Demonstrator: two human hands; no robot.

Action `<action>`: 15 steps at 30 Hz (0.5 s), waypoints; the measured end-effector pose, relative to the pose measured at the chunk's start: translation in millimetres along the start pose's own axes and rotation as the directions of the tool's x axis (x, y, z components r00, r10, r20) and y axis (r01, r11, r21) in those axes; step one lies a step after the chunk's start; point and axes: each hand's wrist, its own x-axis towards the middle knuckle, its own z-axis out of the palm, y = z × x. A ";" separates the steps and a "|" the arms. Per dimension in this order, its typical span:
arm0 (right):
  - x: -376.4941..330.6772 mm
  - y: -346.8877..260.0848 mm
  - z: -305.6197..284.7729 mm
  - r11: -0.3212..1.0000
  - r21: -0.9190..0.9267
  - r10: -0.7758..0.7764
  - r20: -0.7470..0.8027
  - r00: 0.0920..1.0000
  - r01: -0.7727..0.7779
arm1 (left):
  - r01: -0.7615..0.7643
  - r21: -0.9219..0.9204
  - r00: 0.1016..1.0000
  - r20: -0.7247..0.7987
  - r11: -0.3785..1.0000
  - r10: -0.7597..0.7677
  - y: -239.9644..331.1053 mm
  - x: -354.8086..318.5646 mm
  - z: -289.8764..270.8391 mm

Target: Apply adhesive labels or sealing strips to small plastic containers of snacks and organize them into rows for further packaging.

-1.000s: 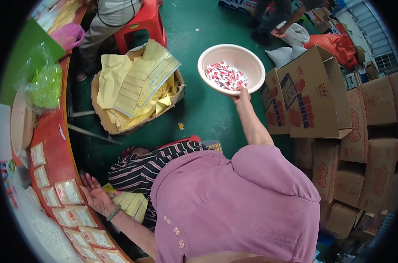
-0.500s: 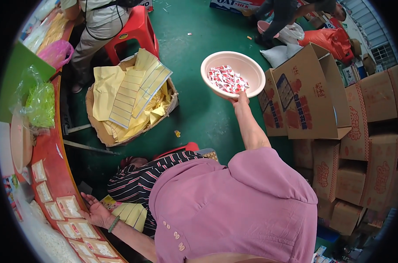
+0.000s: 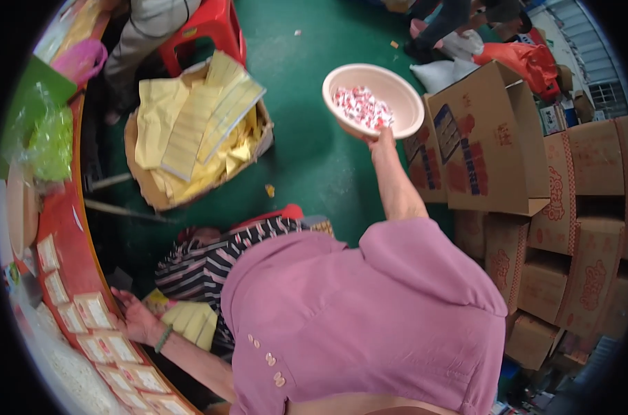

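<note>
Overhead, bowl (image 3: pixel 373 102) now nearer (right hand (image 3: pixel 381 142)).

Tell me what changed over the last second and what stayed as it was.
The right hand stayed gripped on the pale bowl of red-and-white wrapped pieces, arm stretched out; bowl and hand sit slightly higher in the picture than before. The left hand slid down along the red table edge by the small packets. The box of yellow sheets and cardboard cartons kept their places.
</note>
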 end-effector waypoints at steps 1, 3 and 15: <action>0.8 -0.9 1.8 0.998 -0.030 0.050 -0.030 0.998 -0.051 | 0.000 0.032 1.000 -0.021 0.999 0.001 2.0 -0.1 -1.3; 3.4 -1.9 2.9 0.995 -0.086 0.051 -0.013 0.999 -0.052 | 0.006 0.015 1.000 0.024 1.000 -0.006 1.2 0.9 -2.0; -9.1 14.0 0.9 0.987 -0.046 0.148 -0.084 0.985 -0.152 | -0.015 0.063 0.999 -0.052 0.998 0.018 4.8 3.5 -5.0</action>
